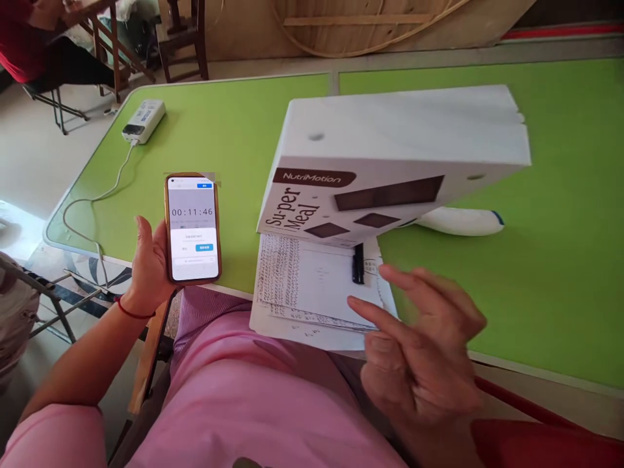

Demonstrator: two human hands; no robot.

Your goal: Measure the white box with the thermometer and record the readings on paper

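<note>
My left hand (146, 270) is closed around a phone (194, 253) in a brown case, its lit screen facing me. The screen reads 00:11:46 above a white pop-up with a blue button. My right hand (424, 351) is raised in front of the table with two digits stretched out and apart, the others curled; nothing shows in it. Near its fingertips lie handwritten papers (316, 279) at the table's edge. A black pen (358, 265) lies on them, partly hidden by a white NutriMotion Super Meal box (390, 130), which covers the papers' far end.
Behind the box, a white rounded object with a blue end (461, 222) lies on the green table (550, 286). A white power bank (144, 120) sits at the far left, its cable (117, 179) hanging off the edge. A seated person (29, 45) and a wooden chair (182, 39) are beyond.
</note>
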